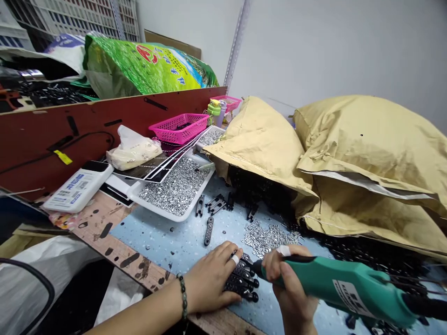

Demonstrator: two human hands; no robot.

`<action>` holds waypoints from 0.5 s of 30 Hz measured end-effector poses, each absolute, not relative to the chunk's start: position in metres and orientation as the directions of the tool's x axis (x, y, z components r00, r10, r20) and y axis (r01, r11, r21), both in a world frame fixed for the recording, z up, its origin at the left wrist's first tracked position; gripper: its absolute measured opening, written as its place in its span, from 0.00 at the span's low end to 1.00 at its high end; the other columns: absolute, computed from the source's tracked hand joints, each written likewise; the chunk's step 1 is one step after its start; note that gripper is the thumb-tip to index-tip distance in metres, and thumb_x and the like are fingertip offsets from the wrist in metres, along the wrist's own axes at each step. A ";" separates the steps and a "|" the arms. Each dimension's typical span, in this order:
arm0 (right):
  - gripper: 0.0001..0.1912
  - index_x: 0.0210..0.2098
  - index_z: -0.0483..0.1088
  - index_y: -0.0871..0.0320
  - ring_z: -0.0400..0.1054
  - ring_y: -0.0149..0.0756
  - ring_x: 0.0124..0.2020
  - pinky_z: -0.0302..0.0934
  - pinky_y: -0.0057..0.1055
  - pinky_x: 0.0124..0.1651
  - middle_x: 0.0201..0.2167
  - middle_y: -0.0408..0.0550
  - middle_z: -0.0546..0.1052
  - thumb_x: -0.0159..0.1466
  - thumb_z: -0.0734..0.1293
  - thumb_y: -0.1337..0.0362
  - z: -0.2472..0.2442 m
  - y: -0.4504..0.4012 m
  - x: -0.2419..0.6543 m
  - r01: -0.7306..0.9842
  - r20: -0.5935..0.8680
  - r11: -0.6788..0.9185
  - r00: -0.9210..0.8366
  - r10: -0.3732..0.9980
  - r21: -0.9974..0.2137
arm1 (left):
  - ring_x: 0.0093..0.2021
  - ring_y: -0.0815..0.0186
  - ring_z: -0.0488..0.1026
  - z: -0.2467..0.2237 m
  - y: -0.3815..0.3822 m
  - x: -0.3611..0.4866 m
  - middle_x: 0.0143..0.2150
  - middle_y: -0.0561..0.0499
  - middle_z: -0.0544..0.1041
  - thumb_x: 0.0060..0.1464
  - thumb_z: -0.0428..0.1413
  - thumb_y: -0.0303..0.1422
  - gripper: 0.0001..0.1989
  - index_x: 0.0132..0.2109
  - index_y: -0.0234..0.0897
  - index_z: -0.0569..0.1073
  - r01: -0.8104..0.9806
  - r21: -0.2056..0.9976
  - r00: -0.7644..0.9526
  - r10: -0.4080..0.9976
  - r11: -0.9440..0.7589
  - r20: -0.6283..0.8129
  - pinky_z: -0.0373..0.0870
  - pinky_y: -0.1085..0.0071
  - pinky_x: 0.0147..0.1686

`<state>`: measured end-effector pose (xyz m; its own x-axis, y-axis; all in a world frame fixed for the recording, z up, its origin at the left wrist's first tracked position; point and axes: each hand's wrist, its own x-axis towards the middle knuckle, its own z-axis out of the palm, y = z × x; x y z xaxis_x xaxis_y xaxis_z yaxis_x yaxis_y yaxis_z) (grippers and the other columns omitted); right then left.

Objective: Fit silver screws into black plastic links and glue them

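Note:
My right hand (pixel 291 284) is wrapped round a green electric screwdriver (pixel 345 284), held nearly level with its black tip pointing left. That tip meets the right end of a row of black slotted parts (pixel 240 279) lying side by side on the blue mat. Over the left part of this row lies my left hand (pixel 216 277), its fingers stretched out and resting on the parts. White tape is wrapped on a finger of each hand. Small silver nuts and screws (pixel 267 237) are heaped just beyond the row. One black part (pixel 208 231) lies apart on the mat.
A white tray of silver nuts (pixel 169 215) stands at centre left, with a pink basket (pixel 179 135) behind it. Large yellow paper sacks (pixel 366 139) spill black parts at the right. A tissue pack (pixel 134 151) and a white scale (pixel 78 186) lie along the red board (pixel 35 135).

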<state>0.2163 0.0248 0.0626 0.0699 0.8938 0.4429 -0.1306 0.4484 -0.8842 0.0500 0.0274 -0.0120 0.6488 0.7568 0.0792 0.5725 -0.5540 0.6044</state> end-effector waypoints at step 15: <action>0.03 0.36 0.62 0.54 0.58 0.27 0.17 0.56 0.28 0.25 0.16 0.33 0.63 0.64 0.63 0.64 0.060 0.032 0.211 -0.139 0.401 0.398 0.010 0.916 -0.907 | 0.66 0.46 0.48 -0.010 0.028 0.050 0.66 0.37 0.54 0.49 0.60 0.46 0.44 0.66 0.36 0.49 0.568 0.587 0.655 0.749 -0.576 0.101 0.54 0.51 0.62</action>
<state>0.2108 0.0317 0.0596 0.0098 0.9162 0.4005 -0.1389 0.3979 -0.9069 0.0495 0.0276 -0.0096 0.6550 0.7489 0.1008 0.5684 -0.5761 0.5874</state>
